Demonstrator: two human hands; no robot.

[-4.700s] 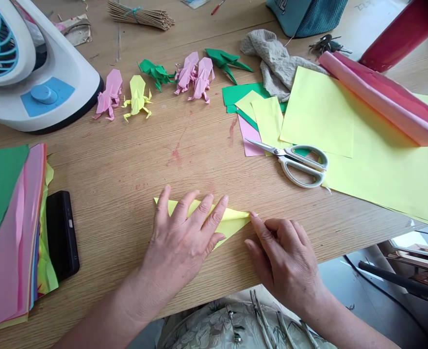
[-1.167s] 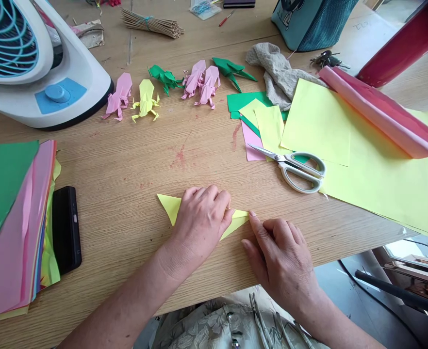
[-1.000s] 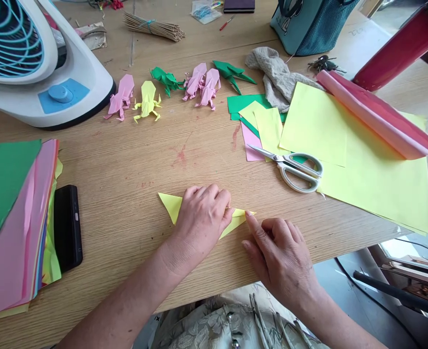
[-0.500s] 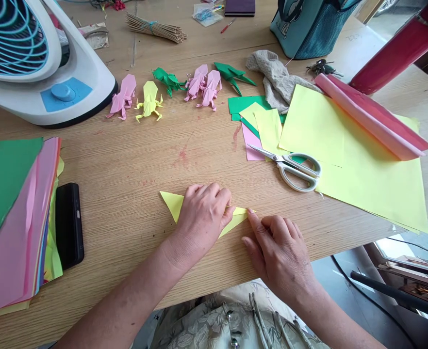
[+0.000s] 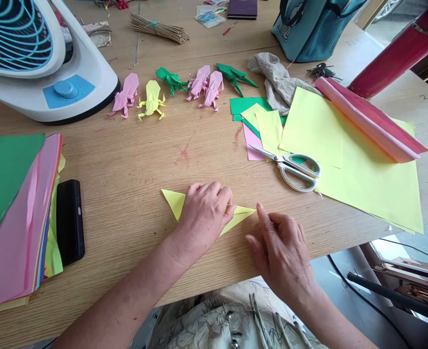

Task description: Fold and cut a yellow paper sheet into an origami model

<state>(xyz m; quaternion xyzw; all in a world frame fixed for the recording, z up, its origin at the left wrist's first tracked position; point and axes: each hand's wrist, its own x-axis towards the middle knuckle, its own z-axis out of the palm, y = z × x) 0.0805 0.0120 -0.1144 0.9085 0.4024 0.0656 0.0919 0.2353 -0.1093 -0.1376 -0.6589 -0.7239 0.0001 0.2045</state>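
A yellow paper folded into a triangle point(image 5: 173, 202) lies on the wooden table point(image 5: 134, 165) near its front edge. My left hand point(image 5: 204, 213) rests on its middle with the fingers curled, pressing the fold down. My right hand point(image 5: 281, 247) lies just right of the triangle's right tip, fingers loosely bent, the forefinger a little off the paper and holding nothing. A row of folded paper frogs in pink point(image 5: 125, 94), yellow point(image 5: 152, 98) and green point(image 5: 170, 80) stands farther back.
White-handled scissors point(image 5: 297, 169) lie on loose yellow sheets point(image 5: 367, 179) at the right, beside a pink paper roll point(image 5: 370, 121). A stack of coloured paper point(image 5: 13, 218) and a black phone point(image 5: 69, 220) sit at the left. A fan point(image 5: 42, 58), a teal bag point(image 5: 308, 24), a grey cloth point(image 5: 277, 80), keys point(image 5: 321, 71) and sticks point(image 5: 161, 28) are at the back.
My left hand went from flat and spread to curled on the fold. My right forefinger has just lifted off the triangle's right tip and moved slightly right.
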